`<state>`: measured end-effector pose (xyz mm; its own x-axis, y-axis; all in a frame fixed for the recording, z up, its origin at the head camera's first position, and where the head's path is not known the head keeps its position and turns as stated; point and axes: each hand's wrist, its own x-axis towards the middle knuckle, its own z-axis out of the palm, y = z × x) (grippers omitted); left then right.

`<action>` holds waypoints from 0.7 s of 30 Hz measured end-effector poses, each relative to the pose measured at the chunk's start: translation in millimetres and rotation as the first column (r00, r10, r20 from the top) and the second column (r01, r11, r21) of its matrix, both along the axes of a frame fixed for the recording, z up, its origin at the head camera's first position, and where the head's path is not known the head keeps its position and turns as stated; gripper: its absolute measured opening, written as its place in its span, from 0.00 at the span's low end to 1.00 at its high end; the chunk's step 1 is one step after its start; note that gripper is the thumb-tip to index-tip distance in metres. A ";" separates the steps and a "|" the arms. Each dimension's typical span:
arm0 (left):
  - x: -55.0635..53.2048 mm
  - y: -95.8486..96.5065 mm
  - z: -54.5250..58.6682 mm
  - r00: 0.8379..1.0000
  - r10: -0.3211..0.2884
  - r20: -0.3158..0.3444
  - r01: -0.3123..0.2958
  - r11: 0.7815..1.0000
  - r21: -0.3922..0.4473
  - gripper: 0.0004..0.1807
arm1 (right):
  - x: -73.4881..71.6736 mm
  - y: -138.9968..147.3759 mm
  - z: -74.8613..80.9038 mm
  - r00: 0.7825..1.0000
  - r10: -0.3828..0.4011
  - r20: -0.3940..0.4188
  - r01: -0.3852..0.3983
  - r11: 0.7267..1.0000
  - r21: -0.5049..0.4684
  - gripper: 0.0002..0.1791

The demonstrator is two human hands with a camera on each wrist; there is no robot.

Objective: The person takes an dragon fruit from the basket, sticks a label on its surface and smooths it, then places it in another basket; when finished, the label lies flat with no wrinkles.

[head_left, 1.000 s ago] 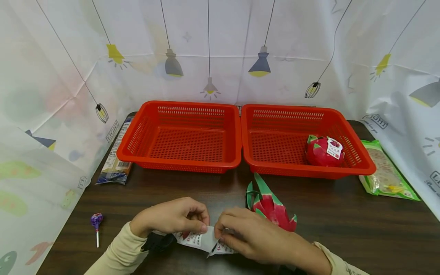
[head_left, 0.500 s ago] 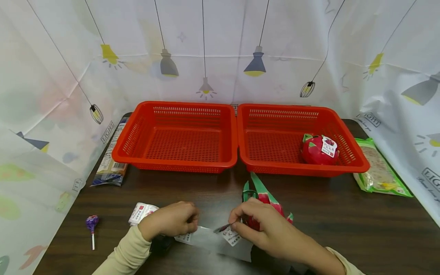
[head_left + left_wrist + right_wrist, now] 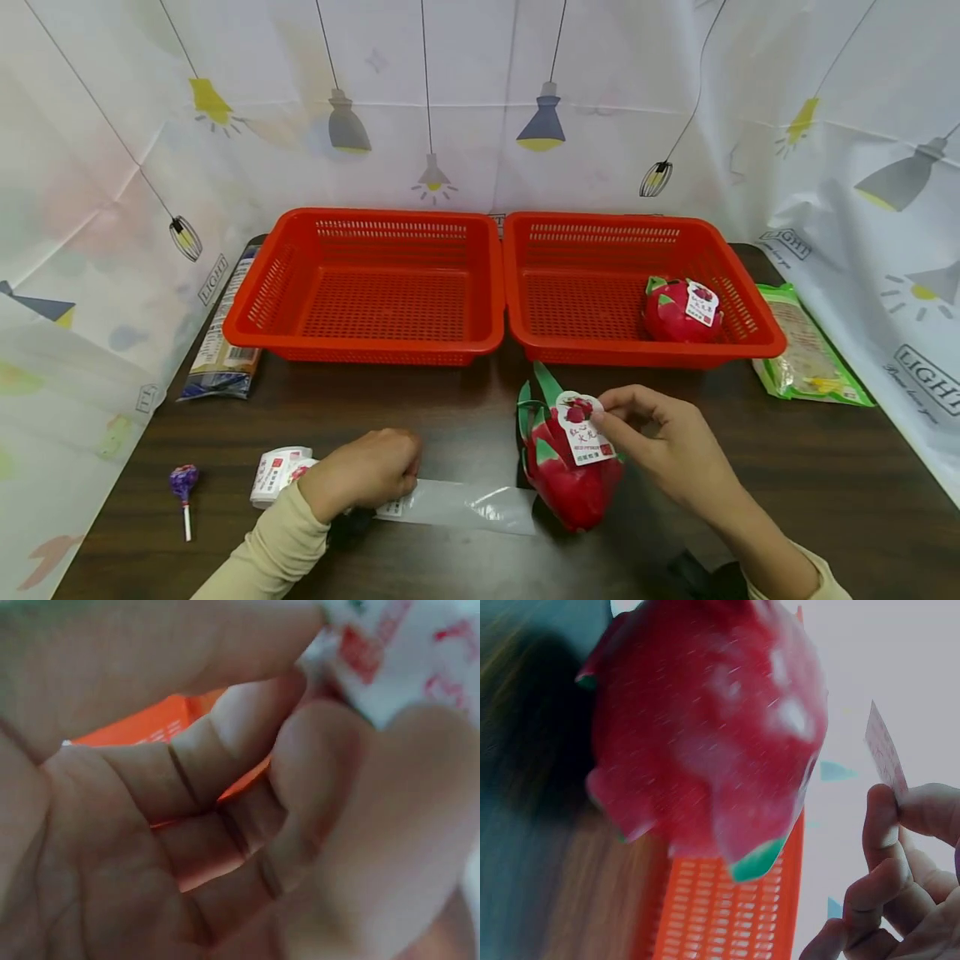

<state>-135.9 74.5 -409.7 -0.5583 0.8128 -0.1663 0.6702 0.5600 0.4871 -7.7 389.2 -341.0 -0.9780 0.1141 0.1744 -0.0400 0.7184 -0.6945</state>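
Note:
In the head view my right hand [image 3: 667, 442] pinches a white dragon fruit label [image 3: 583, 429] by its edge, between thumb and forefinger. The label overlaps a red dragon fruit [image 3: 573, 492] with green-tipped scales lying on the table; in the right wrist view the label [image 3: 886, 750] stands up from the fingertips, apart from the fruit [image 3: 705, 735]. My left hand [image 3: 371, 471] pinches the label strip, whose bare, shiny backing [image 3: 480, 507] runs right toward the fruit. The label roll [image 3: 273, 479] sits behind the left wrist, partly hidden by it.
Two red baskets [image 3: 375, 354] stand side by side at the back. The right basket [image 3: 645, 354] holds another, labelled dragon fruit [image 3: 678, 317]. A lollipop [image 3: 183, 487] lies at left, with a blue-ended packet [image 3: 225, 358] beyond it. A green packet [image 3: 810, 346] lies at right.
My right hand has peeled the label off the strip and carried it up and right over the dragon fruit. The left hand still holds the strip, now flatter; the roll has come into view.

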 end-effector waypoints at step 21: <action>32.6 144.2 17.2 0.951 0.133 0.280 -0.257 0.844 0.471 0.11 | 1.9 2.3 -25.2 1.000 -0.021 0.010 0.022 0.997 -0.069 0.08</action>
<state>-103.4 218.7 -392.5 -0.7106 0.6981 0.0877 0.4090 0.3084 0.8588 -5.8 391.4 -366.2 -0.9768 0.1465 0.1559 -0.0182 0.6693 -0.7428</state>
